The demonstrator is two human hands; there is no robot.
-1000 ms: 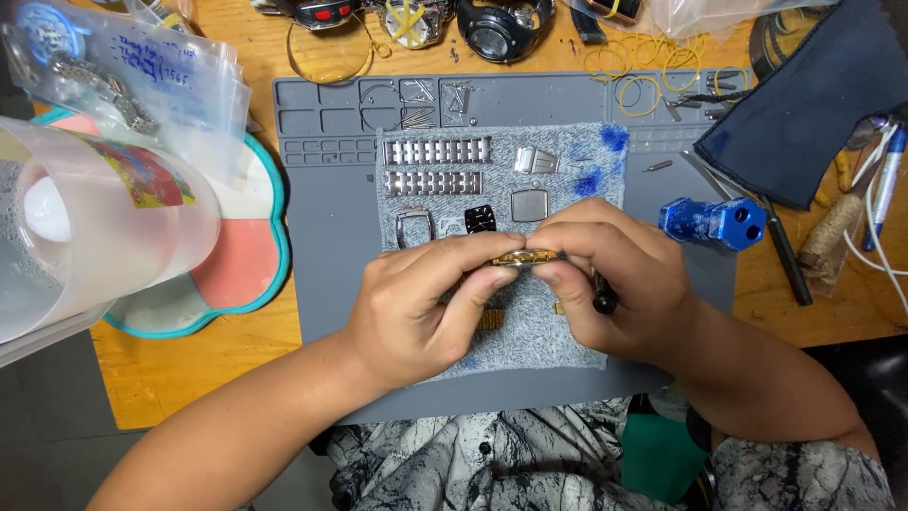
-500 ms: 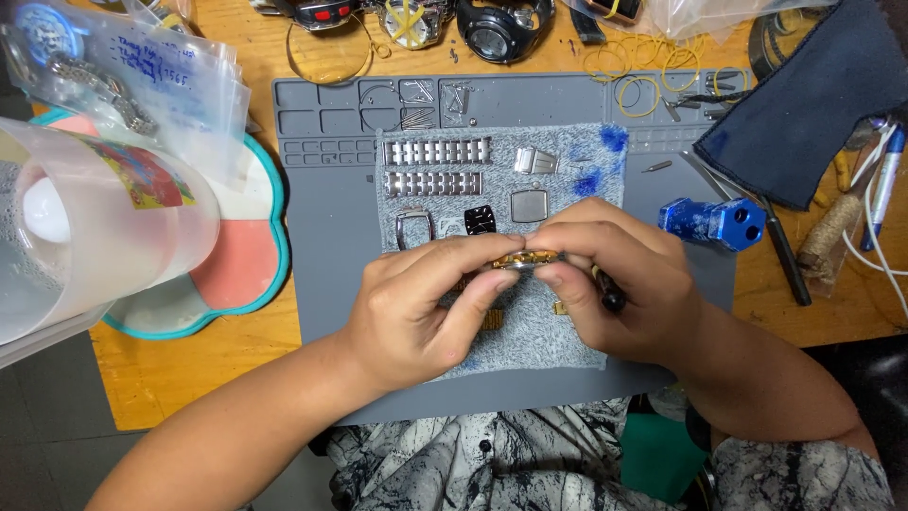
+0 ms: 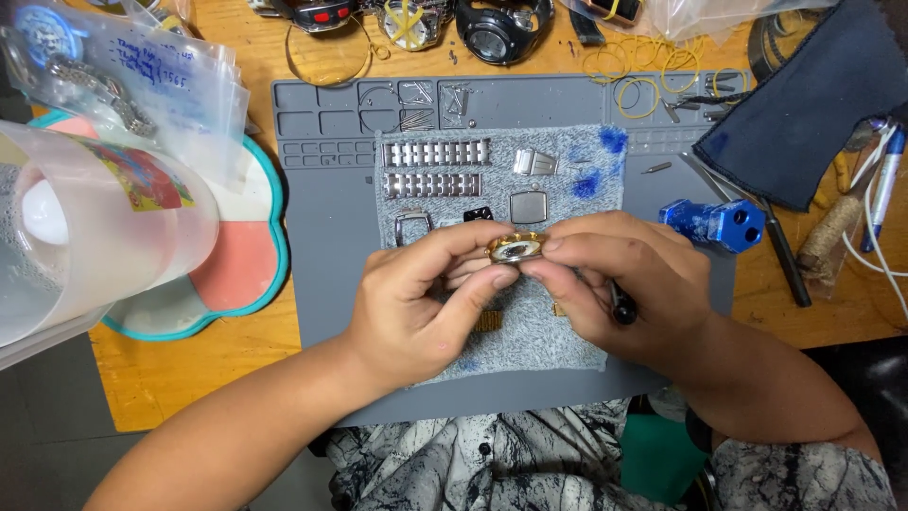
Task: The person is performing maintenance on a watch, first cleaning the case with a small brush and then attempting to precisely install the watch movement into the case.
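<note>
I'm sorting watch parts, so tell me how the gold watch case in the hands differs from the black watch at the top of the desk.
The gold case is bare, pinched between the left hand and right hand above the grey cloth; the black watch lies untouched on the wooden desk. The gold case is shiny and looks slimmer; the black watch looks bulkier and dull. Both are round.

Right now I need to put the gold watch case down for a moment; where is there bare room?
Bare grey mat lies left of the grey cloth, between it and the flower-shaped tray. Bare wood shows below that tray. The cloth's top is crowded with bracelet links, and the bench's back edge with watches and rubber bands.
</note>
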